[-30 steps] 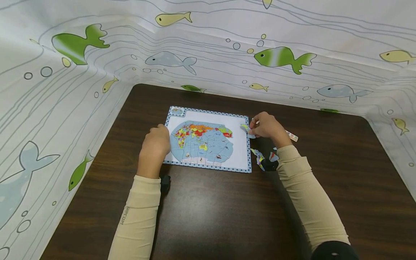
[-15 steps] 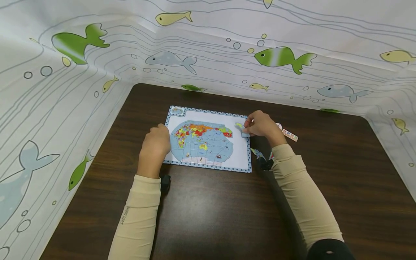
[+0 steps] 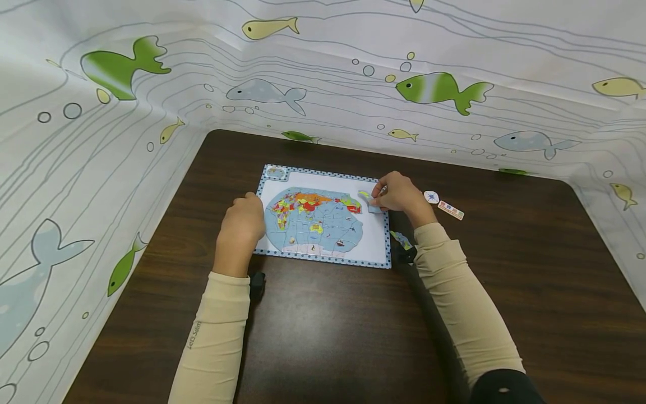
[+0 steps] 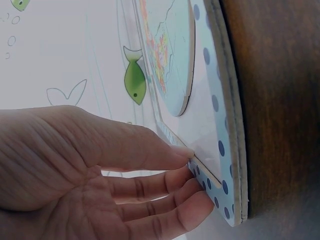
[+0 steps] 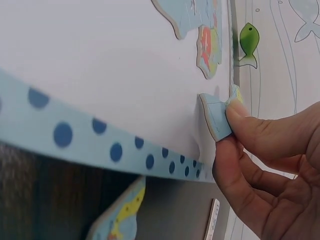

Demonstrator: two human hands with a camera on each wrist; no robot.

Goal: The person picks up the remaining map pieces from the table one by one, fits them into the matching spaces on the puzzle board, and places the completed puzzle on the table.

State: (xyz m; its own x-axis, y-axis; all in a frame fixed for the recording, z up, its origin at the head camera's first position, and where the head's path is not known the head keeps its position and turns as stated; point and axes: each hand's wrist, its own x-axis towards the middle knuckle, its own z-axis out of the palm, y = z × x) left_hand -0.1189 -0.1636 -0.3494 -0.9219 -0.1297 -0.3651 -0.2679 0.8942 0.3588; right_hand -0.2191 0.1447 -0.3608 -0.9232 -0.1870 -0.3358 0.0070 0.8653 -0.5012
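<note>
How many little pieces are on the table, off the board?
3 show: a star piece and lettered strip beside the right hand, and a map piece by the right sleeve, which may hide more.

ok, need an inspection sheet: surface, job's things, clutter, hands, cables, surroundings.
Surface: dark brown wood-grain table, glare patch toward the front.
Job's things: white rectangular puzzle board with dotted blue border, world map partly assembled; light-blue flat map piece, held; loose multicoloured map piece beside the board, partly hidden.
Clutter: small white strip with red print; small white tile with blue star.
Hands: left hand grips the board's left edge; right hand pinches the light-blue piece over the board, contact unclear.
Cables: nothing seen.
Surroundings: white fish-printed sheeting.
</note>
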